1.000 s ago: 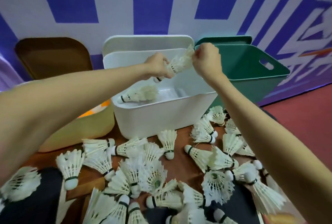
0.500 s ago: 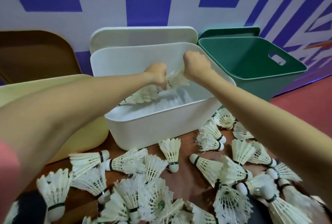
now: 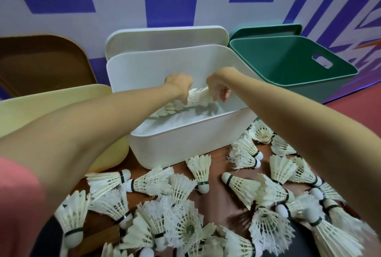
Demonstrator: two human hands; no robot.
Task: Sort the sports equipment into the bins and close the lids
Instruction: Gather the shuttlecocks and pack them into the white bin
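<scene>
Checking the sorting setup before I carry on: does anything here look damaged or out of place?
Mostly tidy. Two shuttlecocks right of the white bin have frayed, ragged feathers. Many more lie loose in a heap on the floor. Both hands, left hand and right hand, are inside the bin on a bunch.

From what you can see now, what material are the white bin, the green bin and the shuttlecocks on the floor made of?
White bin: probably plastic, matte and smooth, with rounded moulded corners. Green bin: likely the same plastic, matte, with a cut-out handle slot. Shuttlecocks: apparently real feathers, judging by frayed, separate vanes, on rounded white bases, maybe covered cork, with a dark band.
</scene>
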